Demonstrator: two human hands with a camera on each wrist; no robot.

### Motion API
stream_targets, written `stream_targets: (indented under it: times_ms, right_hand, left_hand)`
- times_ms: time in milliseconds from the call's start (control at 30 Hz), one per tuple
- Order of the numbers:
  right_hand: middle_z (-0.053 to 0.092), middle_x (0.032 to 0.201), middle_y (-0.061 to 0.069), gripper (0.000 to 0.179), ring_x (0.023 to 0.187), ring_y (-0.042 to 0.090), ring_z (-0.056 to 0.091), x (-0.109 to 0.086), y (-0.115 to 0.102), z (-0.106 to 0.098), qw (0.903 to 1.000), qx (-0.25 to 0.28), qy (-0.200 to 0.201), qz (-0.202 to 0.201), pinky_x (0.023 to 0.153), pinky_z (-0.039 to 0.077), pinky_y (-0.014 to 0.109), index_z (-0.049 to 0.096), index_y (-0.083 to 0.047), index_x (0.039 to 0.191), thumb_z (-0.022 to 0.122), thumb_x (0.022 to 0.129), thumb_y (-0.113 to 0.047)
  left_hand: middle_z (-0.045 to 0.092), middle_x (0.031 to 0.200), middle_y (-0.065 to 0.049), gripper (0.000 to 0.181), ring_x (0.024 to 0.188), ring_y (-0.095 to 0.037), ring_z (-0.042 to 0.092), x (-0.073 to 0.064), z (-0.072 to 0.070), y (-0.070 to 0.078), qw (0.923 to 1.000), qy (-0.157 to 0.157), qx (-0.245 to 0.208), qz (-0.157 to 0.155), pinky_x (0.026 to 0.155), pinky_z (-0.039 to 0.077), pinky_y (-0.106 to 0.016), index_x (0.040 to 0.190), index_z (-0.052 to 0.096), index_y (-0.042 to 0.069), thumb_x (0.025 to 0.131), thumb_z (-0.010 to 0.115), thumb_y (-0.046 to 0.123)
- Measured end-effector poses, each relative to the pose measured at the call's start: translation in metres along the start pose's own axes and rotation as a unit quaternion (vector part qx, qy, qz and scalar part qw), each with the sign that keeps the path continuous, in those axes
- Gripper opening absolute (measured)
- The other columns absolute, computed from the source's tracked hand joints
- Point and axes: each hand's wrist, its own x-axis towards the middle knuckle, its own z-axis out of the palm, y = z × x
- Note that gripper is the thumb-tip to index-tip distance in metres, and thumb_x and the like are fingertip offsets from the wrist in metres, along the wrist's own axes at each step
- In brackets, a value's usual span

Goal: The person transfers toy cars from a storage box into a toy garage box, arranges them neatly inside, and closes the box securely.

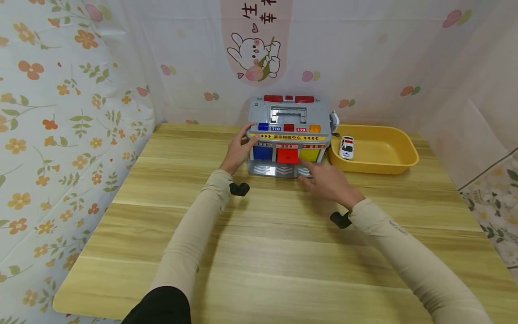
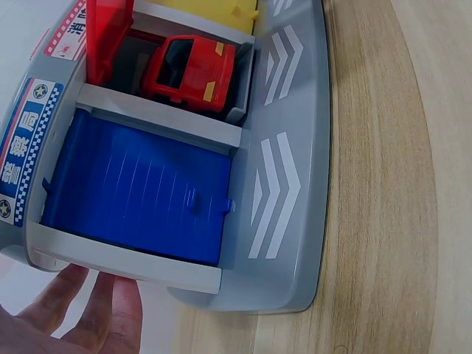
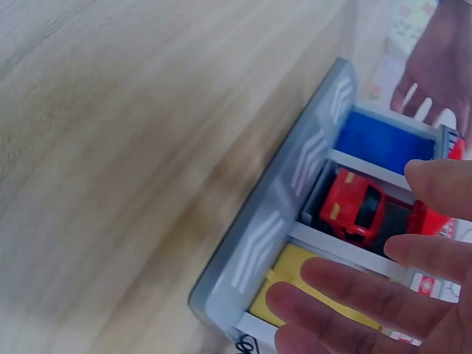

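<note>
A grey toy emergency garage (image 1: 259, 112) stands against the back wall, its three bays facing me. My left hand (image 1: 238, 150) holds its left end, thumb on the front upper edge and fingers along the side. The blue door (image 2: 140, 188) is down, and so is the yellow door (image 1: 309, 155). The red door (image 1: 288, 156) of the middle bay is swung up and sticks outward. Under it sits a red toy truck (image 2: 195, 72), nose facing out. My right hand (image 1: 328, 181), fingers extended, is in front of the yellow bay, index fingertip close to the red door; contact is unclear.
To the garage's right, a yellow tray (image 1: 388, 168) holds a white toy police car (image 1: 346, 147) at its left end. A white knob-like part (image 1: 334, 121) juts from the garage's right side. The wooden table (image 1: 275, 252) stretches toward me, and a patterned cloth (image 1: 186, 54) hangs behind.
</note>
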Motion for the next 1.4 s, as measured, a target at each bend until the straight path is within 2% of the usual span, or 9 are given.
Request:
stream_targets:
  times_ms: [100, 233, 400, 500, 700, 933, 1067, 1233, 1400]
  right_hand:
    - [0.069, 0.123, 0.021, 0.059, 0.092, 0.029, 0.067, -0.003, 0.0, -0.004, 0.9999, 0.001, 0.016, -0.001, 0.08, 0.059, 0.046, 0.048, -0.009, 0.148, 0.063, 0.098, -0.036]
    - [0.069, 0.125, 0.02, 0.05, 0.101, 0.032, 0.069, -0.005, -0.001, -0.011, 0.9985, 0.006, 0.054, -0.004, 0.086, 0.059, 0.047, 0.058, -0.005, 0.138, 0.065, 0.097, -0.033]
    - [0.071, 0.123, 0.019, 0.042, 0.099, 0.034, 0.07, -0.001, -0.006, -0.02, 0.9918, -0.003, 0.126, -0.022, 0.083, 0.059, 0.047, 0.065, -0.001, 0.127, 0.066, 0.096, -0.029]
    - [0.068, 0.126, 0.019, 0.04, 0.107, 0.035, 0.065, 0.002, -0.01, -0.025, 0.986, -0.003, 0.164, -0.032, 0.087, 0.058, 0.049, 0.066, -0.002, 0.126, 0.068, 0.095, -0.028]
    - [0.056, 0.137, 0.021, 0.042, 0.127, 0.037, 0.046, 0.012, -0.018, -0.031, 0.9773, -0.009, 0.205, -0.054, 0.102, 0.049, 0.053, 0.064, -0.006, 0.128, 0.07, 0.093, -0.029]
    - [0.046, 0.145, 0.024, 0.062, 0.143, 0.042, 0.028, 0.029, -0.018, -0.031, 0.9755, -0.045, 0.208, -0.055, 0.117, 0.032, 0.06, 0.053, -0.009, 0.141, 0.074, 0.089, -0.035]
    - [0.039, 0.151, 0.024, 0.075, 0.148, 0.044, 0.018, 0.039, -0.017, -0.03, 0.9803, -0.059, 0.184, -0.043, 0.117, 0.029, 0.065, 0.046, -0.012, 0.148, 0.078, 0.085, -0.037]
    - [0.033, 0.156, 0.023, 0.087, 0.152, 0.044, 0.008, 0.046, -0.015, -0.024, 0.9883, -0.044, 0.144, -0.022, 0.117, 0.023, 0.067, 0.038, -0.016, 0.152, 0.083, 0.08, -0.038]
    - [0.033, 0.155, 0.024, 0.094, 0.151, 0.045, 0.008, 0.05, -0.013, -0.017, 0.9877, -0.046, 0.148, -0.023, 0.117, 0.021, 0.067, 0.035, -0.017, 0.153, 0.086, 0.077, -0.036]
  left_hand:
    - [0.041, 0.156, -0.012, 0.045, 0.139, -0.035, 0.05, 0.0, 0.0, 0.0, 1.0, 0.0, 0.002, -0.002, 0.11, 0.044, -0.056, 0.146, 0.044, 0.04, 0.102, 0.056, 0.04]
    - [0.041, 0.156, -0.012, 0.046, 0.139, -0.035, 0.049, 0.0, 0.0, 0.0, 1.0, 0.0, 0.005, -0.001, 0.11, 0.044, -0.056, 0.147, 0.044, 0.04, 0.102, 0.055, 0.041]
    - [0.041, 0.156, -0.013, 0.046, 0.139, -0.035, 0.049, 0.001, -0.001, -0.001, 1.0, 0.001, 0.004, 0.0, 0.11, 0.044, -0.056, 0.147, 0.044, 0.039, 0.102, 0.055, 0.041]
    - [0.041, 0.156, -0.012, 0.046, 0.139, -0.035, 0.049, 0.0, -0.001, -0.002, 1.0, 0.0, 0.002, -0.003, 0.11, 0.044, -0.056, 0.147, 0.043, 0.04, 0.102, 0.055, 0.041]
    - [0.041, 0.156, -0.012, 0.046, 0.139, -0.034, 0.049, 0.001, -0.001, -0.002, 1.0, 0.002, 0.0, -0.008, 0.111, 0.044, -0.056, 0.146, 0.044, 0.04, 0.102, 0.056, 0.041]
    - [0.043, 0.154, -0.011, 0.046, 0.139, -0.033, 0.05, 0.001, -0.002, -0.002, 0.9999, 0.005, -0.006, -0.007, 0.11, 0.046, -0.053, 0.146, 0.045, 0.04, 0.102, 0.057, 0.04]
    - [0.043, 0.154, -0.01, 0.046, 0.14, -0.033, 0.049, 0.001, -0.002, -0.001, 0.9999, 0.004, -0.005, -0.012, 0.11, 0.046, -0.054, 0.146, 0.045, 0.041, 0.101, 0.057, 0.041]
    - [0.042, 0.155, -0.011, 0.046, 0.14, -0.034, 0.049, 0.001, -0.002, 0.0, 0.9999, 0.003, -0.005, -0.01, 0.11, 0.045, -0.055, 0.146, 0.045, 0.041, 0.102, 0.056, 0.041]
    - [0.043, 0.154, -0.011, 0.045, 0.139, -0.034, 0.05, 0.001, 0.0, -0.001, 1.0, 0.006, 0.0, -0.004, 0.11, 0.044, -0.055, 0.145, 0.045, 0.041, 0.101, 0.057, 0.041]
